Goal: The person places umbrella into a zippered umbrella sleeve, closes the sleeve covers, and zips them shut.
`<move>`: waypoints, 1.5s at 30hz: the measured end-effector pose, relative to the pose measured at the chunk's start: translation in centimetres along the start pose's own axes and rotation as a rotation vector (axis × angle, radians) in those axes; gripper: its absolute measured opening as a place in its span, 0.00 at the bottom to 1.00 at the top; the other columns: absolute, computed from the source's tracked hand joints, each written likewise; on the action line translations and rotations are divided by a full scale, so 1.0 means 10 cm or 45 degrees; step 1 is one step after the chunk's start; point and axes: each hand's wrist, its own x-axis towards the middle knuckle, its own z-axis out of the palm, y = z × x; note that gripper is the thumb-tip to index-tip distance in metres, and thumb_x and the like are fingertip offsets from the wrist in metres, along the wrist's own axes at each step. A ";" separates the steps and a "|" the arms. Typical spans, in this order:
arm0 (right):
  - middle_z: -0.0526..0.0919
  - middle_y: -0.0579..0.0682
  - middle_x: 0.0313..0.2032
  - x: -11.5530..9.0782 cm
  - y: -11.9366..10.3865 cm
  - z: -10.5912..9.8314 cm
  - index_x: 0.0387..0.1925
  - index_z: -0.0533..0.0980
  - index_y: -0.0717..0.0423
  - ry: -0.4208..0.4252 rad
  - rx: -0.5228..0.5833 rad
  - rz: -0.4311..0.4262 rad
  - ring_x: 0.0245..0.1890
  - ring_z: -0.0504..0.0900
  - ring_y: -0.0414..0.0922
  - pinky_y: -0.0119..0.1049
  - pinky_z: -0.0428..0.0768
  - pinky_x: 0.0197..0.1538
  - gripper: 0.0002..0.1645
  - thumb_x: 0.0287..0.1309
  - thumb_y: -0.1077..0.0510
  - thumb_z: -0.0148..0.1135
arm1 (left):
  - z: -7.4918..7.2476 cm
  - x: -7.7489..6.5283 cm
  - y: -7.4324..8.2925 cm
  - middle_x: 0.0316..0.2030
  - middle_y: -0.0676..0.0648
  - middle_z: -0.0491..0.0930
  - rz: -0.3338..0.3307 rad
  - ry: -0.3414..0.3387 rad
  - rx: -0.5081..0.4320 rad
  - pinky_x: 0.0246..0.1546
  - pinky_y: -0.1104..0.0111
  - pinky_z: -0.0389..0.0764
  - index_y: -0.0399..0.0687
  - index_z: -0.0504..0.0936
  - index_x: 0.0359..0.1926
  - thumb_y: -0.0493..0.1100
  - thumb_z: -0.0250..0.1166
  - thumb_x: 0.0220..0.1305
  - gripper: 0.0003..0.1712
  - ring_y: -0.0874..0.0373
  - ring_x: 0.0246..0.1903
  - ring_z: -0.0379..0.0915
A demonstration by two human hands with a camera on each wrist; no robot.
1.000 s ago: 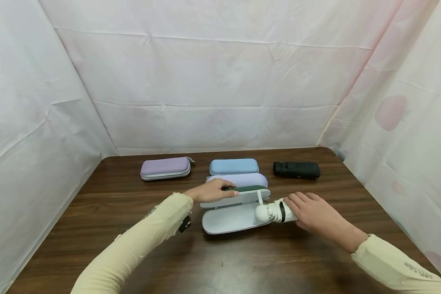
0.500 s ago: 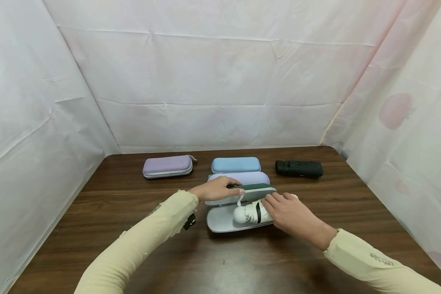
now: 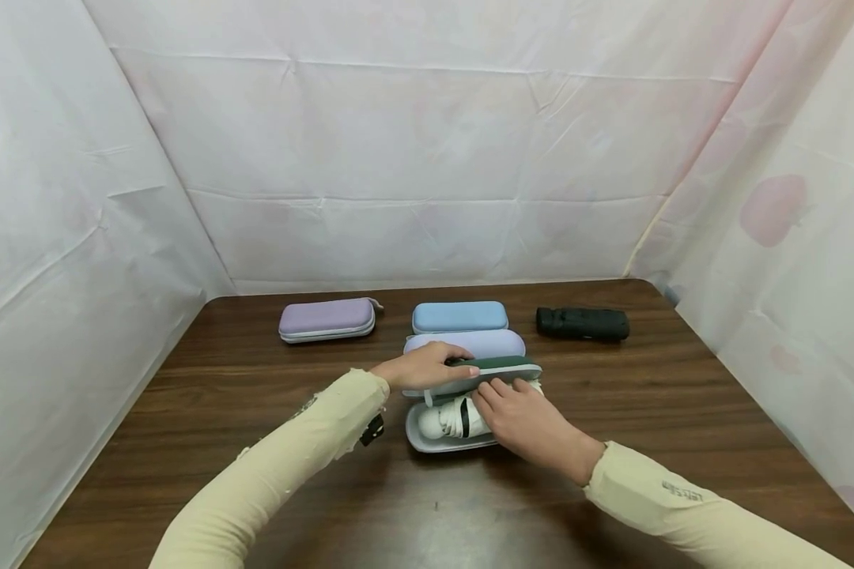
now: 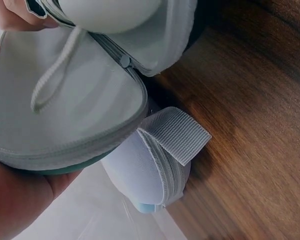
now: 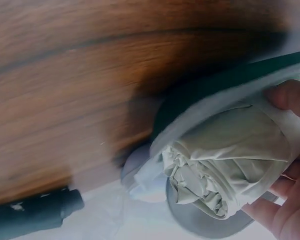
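Note:
A folded white umbrella (image 3: 475, 416) with a black band lies in the lower half of an open green case (image 3: 505, 363) with a grey lining. My right hand (image 3: 523, 419) grips the umbrella, fingers on one side and thumb on the other in the right wrist view. My left hand (image 3: 427, 367) holds the raised lid, thumb over its inner edge and fingers behind the green outside. In the left wrist view, the umbrella's round white handle (image 4: 110, 12) sits at the case's end, its cord loop (image 4: 55, 75) hanging across the lining.
Just behind the green case lie a lavender case (image 3: 484, 343) and a blue case (image 3: 461, 316). A purple case (image 3: 327, 318) rests at back left, and a black folded umbrella (image 3: 582, 323) at back right. White sheeting (image 3: 427, 158) borders the table (image 3: 206, 395).
My right hand has carried the white umbrella leftward and lowered it into the open case. My left hand has stayed on the lid, which now leans further over.

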 end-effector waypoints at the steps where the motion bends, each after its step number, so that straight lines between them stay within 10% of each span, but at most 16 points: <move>1: 0.74 0.52 0.40 0.02 -0.01 0.01 0.47 0.74 0.61 0.005 0.003 0.000 0.34 0.69 0.45 0.35 0.66 0.27 0.14 0.60 0.61 0.60 | 0.00 0.00 0.00 0.58 0.49 0.73 0.002 -0.002 -0.003 0.55 0.64 0.69 0.46 0.72 0.63 0.61 0.53 0.68 0.31 0.58 0.58 0.68; 18: 0.76 0.51 0.42 0.08 -0.01 0.09 0.49 0.74 0.60 0.027 0.083 -0.018 0.42 0.75 0.46 0.35 0.76 0.36 0.24 0.54 0.52 0.67 | 0.00 0.00 -0.05 0.59 0.48 0.73 0.012 -0.007 -0.020 0.57 0.64 0.68 0.45 0.72 0.63 0.60 0.54 0.69 0.31 0.57 0.59 0.67; 29: 0.73 0.48 0.55 -0.11 0.19 0.11 0.64 0.67 0.57 -0.137 0.611 0.032 0.54 0.72 0.45 0.44 0.72 0.54 0.36 0.60 0.44 0.62 | 0.04 -0.02 -0.12 0.60 0.47 0.72 0.052 -0.006 -0.018 0.58 0.64 0.67 0.42 0.71 0.64 0.57 0.53 0.70 0.31 0.57 0.59 0.66; 34: 0.72 0.47 0.57 -0.20 0.20 0.14 0.63 0.68 0.56 0.007 0.685 -0.014 0.56 0.71 0.43 0.41 0.74 0.53 0.31 0.63 0.47 0.60 | 0.08 -0.07 -0.13 0.60 0.48 0.72 0.042 -0.011 -0.010 0.58 0.64 0.67 0.43 0.70 0.64 0.58 0.53 0.69 0.31 0.58 0.60 0.66; 39: 0.78 0.50 0.51 -0.31 0.35 0.12 0.53 0.76 0.57 0.412 0.638 -0.171 0.52 0.76 0.45 0.42 0.74 0.52 0.22 0.60 0.51 0.63 | 0.12 -0.10 -0.12 0.59 0.51 0.73 0.061 0.001 0.046 0.55 0.66 0.69 0.47 0.71 0.64 0.62 0.54 0.68 0.32 0.62 0.57 0.68; 42: 0.75 0.55 0.54 -0.36 0.47 0.12 0.54 0.75 0.58 0.528 0.668 -0.113 0.56 0.72 0.51 0.45 0.68 0.57 0.34 0.49 0.45 0.72 | 0.12 -0.11 -0.12 0.58 0.52 0.74 0.078 0.024 0.067 0.54 0.65 0.70 0.49 0.72 0.64 0.63 0.53 0.67 0.33 0.63 0.56 0.69; 45: 0.64 0.58 0.65 -0.42 0.50 0.16 0.65 0.65 0.60 0.388 0.793 0.078 0.64 0.62 0.54 0.46 0.61 0.61 0.56 0.37 0.38 0.77 | 0.12 -0.10 -0.12 0.59 0.52 0.73 0.082 0.036 0.082 0.55 0.64 0.70 0.50 0.71 0.64 0.63 0.53 0.67 0.32 0.62 0.56 0.68</move>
